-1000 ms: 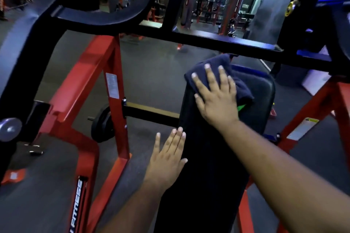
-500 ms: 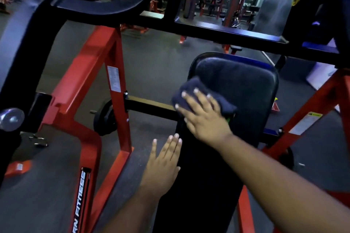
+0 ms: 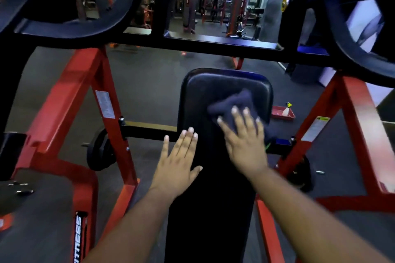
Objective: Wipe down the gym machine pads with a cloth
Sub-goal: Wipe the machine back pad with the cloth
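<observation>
My right hand (image 3: 245,147) lies flat with fingers spread, its grip open, pressing a dark blue cloth (image 3: 233,107) onto the upper right part of the black back pad (image 3: 205,87). My left hand (image 3: 178,160) is also flat, holding nothing, resting on the pad's left edge. Red frame legs (image 3: 102,96) flank the pad. On the floor to the right, a spray bottle (image 3: 286,110) stands in a red tray (image 3: 282,115).

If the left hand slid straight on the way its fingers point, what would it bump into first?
Probably nothing solid soon. The left hand lies flat on the left edge of the pad, fingers pointing up along it. It would run up that edge; the black crossbar appears to sit beyond, though depth is unclear.
</observation>
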Demonstrator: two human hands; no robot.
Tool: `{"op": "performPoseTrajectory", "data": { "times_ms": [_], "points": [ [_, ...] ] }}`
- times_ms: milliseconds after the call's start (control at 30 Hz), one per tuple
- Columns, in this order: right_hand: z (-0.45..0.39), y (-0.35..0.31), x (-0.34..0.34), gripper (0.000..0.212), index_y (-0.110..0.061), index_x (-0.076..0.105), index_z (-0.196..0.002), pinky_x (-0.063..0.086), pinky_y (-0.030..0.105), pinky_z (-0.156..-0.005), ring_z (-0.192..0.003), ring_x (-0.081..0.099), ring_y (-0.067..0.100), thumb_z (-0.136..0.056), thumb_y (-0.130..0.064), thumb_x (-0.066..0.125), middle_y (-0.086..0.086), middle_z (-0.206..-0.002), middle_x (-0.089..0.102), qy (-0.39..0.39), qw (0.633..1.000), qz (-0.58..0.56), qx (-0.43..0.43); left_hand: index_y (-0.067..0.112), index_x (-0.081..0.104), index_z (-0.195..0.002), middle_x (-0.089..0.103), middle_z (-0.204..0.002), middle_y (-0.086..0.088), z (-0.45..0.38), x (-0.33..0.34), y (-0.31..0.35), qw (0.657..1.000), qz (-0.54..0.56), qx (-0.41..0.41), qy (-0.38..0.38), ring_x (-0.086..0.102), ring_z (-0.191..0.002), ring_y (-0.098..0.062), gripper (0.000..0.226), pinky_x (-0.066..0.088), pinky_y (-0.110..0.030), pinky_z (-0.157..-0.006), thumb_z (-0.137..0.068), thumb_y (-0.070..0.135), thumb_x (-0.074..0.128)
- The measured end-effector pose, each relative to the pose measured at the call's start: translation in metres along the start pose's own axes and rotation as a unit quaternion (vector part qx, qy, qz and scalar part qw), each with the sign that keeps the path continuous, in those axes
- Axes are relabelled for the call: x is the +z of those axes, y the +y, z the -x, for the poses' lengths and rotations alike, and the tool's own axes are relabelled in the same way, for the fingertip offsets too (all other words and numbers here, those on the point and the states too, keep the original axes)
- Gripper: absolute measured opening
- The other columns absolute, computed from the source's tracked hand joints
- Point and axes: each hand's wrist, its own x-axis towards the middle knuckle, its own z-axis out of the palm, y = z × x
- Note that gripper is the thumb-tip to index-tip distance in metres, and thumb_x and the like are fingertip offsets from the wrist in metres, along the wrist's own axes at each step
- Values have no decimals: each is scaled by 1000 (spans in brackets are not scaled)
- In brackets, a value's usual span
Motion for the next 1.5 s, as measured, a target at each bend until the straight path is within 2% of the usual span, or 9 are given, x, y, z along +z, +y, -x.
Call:
{"op": "performPoseTrajectory", "data": {
  "times_ms": [167, 333, 467, 600, 767, 900, 1133, 1367, 1500],
  "points": [
    [58, -4, 8, 67, -39, 29, -158, 21, 61, -119, -156, 15, 29, -98, -41, 59, 2, -170, 17, -10, 999, 2, -43, 10, 13, -163, 2, -172, -8, -5, 3, 3, 1000, -18, 10, -19, 5, -159, -23, 104, 12, -63, -124, -88, 60, 65],
    [-58, 28, -23, 60, -40, 17, -161, 10, 70, -119, -157, 3, 32, -105, -40, 41, 4, -171, 4, -5, 987, -47, 153, 11, 4, -163, -9, -172, -8, -15, -14, 5, 999, -34, 27, -30, -5, -159, -23, 119, 8, -62, -125, -80, 64, 71],
    [3, 4, -12, 60, -40, 19, -160, 24, 63, -118, -158, -2, 28, -105, -37, 41, 3, -172, 1, -26, 973, -115, 199, 13, -18, -160, -31, -166, -10, -48, -40, 8, 993, -56, 54, -84, -25, -155, -25, 151, -7, -60, -125, -62, 67, 83],
    [86, -17, 0, 58, -39, 23, -160, 32, 62, -114, -157, 8, 29, -103, -42, 38, 0, -171, 3, -60, 974, -131, 177, 13, -38, -151, -50, -154, -10, -70, -49, 16, 984, -64, 50, -156, -41, -146, -27, 158, -16, -57, -123, -64, 63, 85],
    [-11, 24, -15, 59, -37, 18, -161, 18, 63, -121, -157, -6, 35, -106, -39, 37, 3, -172, 2, -16, 975, -138, 173, 13, -45, -145, -56, -149, -9, -72, -52, 19, 980, -64, 33, -184, -49, -140, -27, 161, -26, -56, -118, -65, 64, 84],
    [-44, 29, -20, 59, -35, 19, -161, 27, 62, -118, -157, -6, 34, -107, -33, 41, 1, -172, 1, 16, 960, -175, 220, 16, -51, -141, -59, -146, -6, -75, -53, 19, 977, -45, 33, -206, -58, -132, -23, 161, -34, -53, -110, -66, 65, 83],
    [65, 1, 2, 55, -34, 26, -160, 31, 60, -117, -157, 1, 33, -106, -38, 38, 3, -172, 2, -36, 965, -190, 176, 14, -51, -140, -58, -147, -9, -78, -51, 19, 975, -49, 35, -213, -56, -135, -28, 165, -34, -56, -109, -60, 68, 84],
    [-60, 41, -27, 57, -35, 22, -161, 29, 62, -117, -156, 0, 38, -106, -36, 39, 5, -171, 8, 6, 973, -148, 179, 14, -49, -142, -57, -148, -9, -80, -45, 14, 978, -50, 48, -199, -55, -135, -28, 165, -33, -58, -110, -60, 73, 81],
    [-23, 22, -12, 59, -37, 21, -161, 27, 58, -117, -156, 7, 35, -105, -38, 42, 5, -171, 11, -7, 982, -88, 167, 14, -46, -145, -55, -151, -9, -77, -37, 11, 980, -48, 58, -183, -51, -139, -28, 166, -32, -58, -112, -56, 73, 82]
  ]
}}
